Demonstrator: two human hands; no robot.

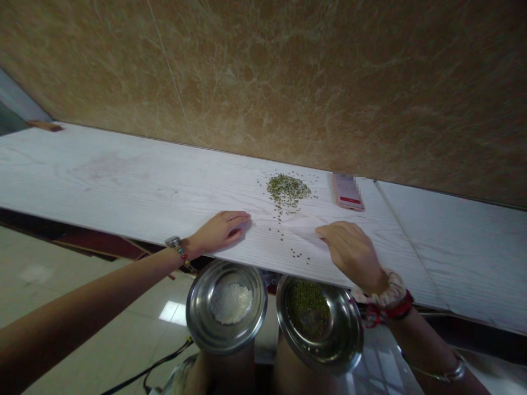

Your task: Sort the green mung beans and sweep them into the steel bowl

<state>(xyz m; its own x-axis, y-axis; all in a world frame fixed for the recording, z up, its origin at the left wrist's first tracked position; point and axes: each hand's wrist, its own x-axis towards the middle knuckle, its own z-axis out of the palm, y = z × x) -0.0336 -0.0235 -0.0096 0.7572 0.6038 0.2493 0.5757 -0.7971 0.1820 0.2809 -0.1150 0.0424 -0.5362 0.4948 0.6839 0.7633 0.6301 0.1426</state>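
My left hand [224, 230] lies on the white wood-grain tabletop [135, 181] near its front edge, fingers stretched out and holding nothing. My right hand [349, 249] is closed, its fingertips pinching what looks like a thin white sheet [303, 228]; its pale edges blend into the table. Beyond the sheet lies a loose pile of green mung beans [286, 189], with several strays nearer the edge. Below the table edge, a steel bowl [191, 315] on the left contains white grains [233, 303]. To its right, a tilted steel bowl [349, 340] contains more mung beans [307, 307].
A phone [348, 193] lies on the table right of the pile. Behind the table rises a brown marbled wall [263, 77]. The bowls rest on my legs. A dark cable [152, 367] runs over the tiled floor at lower left.
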